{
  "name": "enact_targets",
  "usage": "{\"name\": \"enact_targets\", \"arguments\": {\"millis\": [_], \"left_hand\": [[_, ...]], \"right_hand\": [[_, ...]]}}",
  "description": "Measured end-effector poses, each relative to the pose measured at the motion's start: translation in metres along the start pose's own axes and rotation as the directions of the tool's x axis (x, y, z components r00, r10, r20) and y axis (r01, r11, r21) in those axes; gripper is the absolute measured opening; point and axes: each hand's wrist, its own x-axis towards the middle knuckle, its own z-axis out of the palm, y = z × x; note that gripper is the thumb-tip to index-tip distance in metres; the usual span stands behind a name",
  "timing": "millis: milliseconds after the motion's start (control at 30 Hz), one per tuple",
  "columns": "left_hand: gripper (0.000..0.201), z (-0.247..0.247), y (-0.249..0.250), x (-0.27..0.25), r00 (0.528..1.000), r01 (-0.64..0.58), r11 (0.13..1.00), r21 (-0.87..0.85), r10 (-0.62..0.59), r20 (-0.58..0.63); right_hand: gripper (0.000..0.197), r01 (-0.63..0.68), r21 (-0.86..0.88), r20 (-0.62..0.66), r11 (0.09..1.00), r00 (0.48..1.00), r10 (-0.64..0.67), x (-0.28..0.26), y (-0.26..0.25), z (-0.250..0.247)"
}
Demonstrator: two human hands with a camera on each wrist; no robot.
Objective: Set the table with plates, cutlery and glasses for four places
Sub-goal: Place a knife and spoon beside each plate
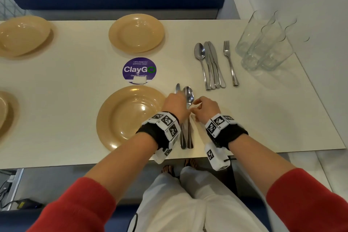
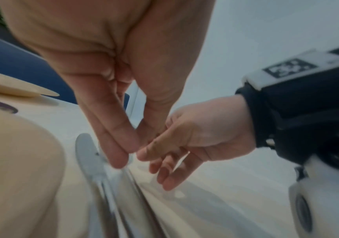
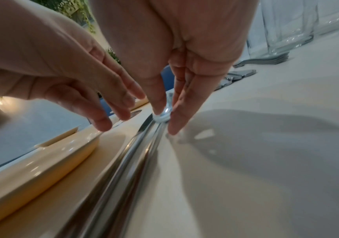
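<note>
A knife (image 1: 177, 88) and a spoon (image 1: 189, 96) lie side by side on the table, just right of the near tan plate (image 1: 113, 118). My left hand (image 1: 176, 102) is over them with straight fingers (image 2: 117, 154) reaching down at the knife (image 2: 87, 151); it grips nothing. My right hand (image 1: 195, 107) pinches the spoon (image 3: 163, 116) near its bowl between thumb and forefinger. Farther right lies spare cutlery: a spoon (image 1: 200, 53), knives (image 1: 212, 62) and a fork (image 1: 229, 60). Several clear glasses (image 1: 263, 45) stand at the far right.
Another tan plate (image 1: 136, 33) sits at the far side, a stack of two at the far left (image 1: 22, 36), and one at the left edge (image 1: 4, 115). A purple ClayGo sticker (image 1: 139, 69) marks the table's middle. A blue bench back runs behind.
</note>
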Motion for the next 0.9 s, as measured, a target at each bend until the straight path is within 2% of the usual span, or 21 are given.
{"name": "enact_targets", "arguments": {"millis": [133, 300, 333, 400, 467, 533, 600, 667, 733, 767, 833, 900], "left_hand": [[0.04, -0.022, 0.018, 0.03, 0.999, -0.005, 0.994, -0.113, -0.001, -0.055], [0.035, -0.028, 0.046, 0.087, 0.999, 0.035, 0.986, -0.162, -0.039, -0.021], [0.031, -0.028, 0.052, 0.098, 0.999, 0.038, 0.984, -0.177, -0.041, -0.013], [0.008, -0.022, 0.062, 0.122, 0.996, 0.091, 0.978, -0.189, -0.09, 0.016], [0.023, -0.013, 0.07, 0.144, 0.99, 0.141, 0.973, -0.184, -0.135, 0.044], [0.019, -0.006, 0.075, 0.159, 0.985, 0.173, 0.966, -0.191, -0.165, 0.058], [0.035, 0.0, 0.077, 0.171, 0.979, 0.204, 0.957, -0.204, -0.198, 0.052], [0.03, 0.001, 0.077, 0.18, 0.975, 0.22, 0.95, -0.223, -0.213, 0.058], [0.012, 0.001, 0.075, 0.188, 0.971, 0.236, 0.943, -0.233, -0.222, 0.086], [0.019, 0.0, 0.073, 0.191, 0.968, 0.243, 0.942, -0.229, -0.222, 0.115], [0.026, -0.003, 0.071, 0.194, 0.964, 0.247, 0.934, -0.258, -0.209, 0.165], [0.031, -0.006, 0.067, 0.194, 0.959, 0.261, 0.923, -0.282, -0.213, 0.187]], "right_hand": [[0.027, -0.019, 0.004, -0.068, 1.0, 0.998, 0.019, 0.025, 0.003, -0.036], [0.024, -0.065, -0.042, -0.15, 0.997, 0.987, 0.058, 0.07, 0.011, -0.083], [0.024, -0.068, -0.066, -0.157, 0.995, 0.986, 0.057, 0.079, 0.01, -0.091], [0.025, -0.059, -0.115, -0.164, 0.992, 0.986, 0.04, 0.098, 0.006, -0.1], [0.027, -0.049, -0.178, -0.148, 0.983, 0.989, 0.022, 0.117, 0.0, -0.102], [0.028, -0.044, -0.247, -0.113, 0.968, 0.993, 0.017, 0.134, -0.004, -0.099], [0.027, -0.049, -0.282, -0.078, 0.958, 0.997, 0.028, 0.147, -0.004, -0.097], [0.027, -0.082, -0.292, -0.046, 0.953, 0.996, 0.071, 0.158, -0.001, -0.098], [0.018, -0.112, -0.299, -0.021, 0.948, 0.994, 0.11, 0.164, 0.001, -0.1], [0.009, -0.118, -0.308, -0.016, 0.944, 0.993, 0.119, 0.166, 0.0, -0.101], [0.027, -0.127, -0.346, -0.019, 0.93, 0.992, 0.128, 0.169, -0.001, -0.102], [0.037, -0.133, -0.376, 0.002, 0.917, 0.99, 0.144, 0.171, -0.004, -0.103]]}}
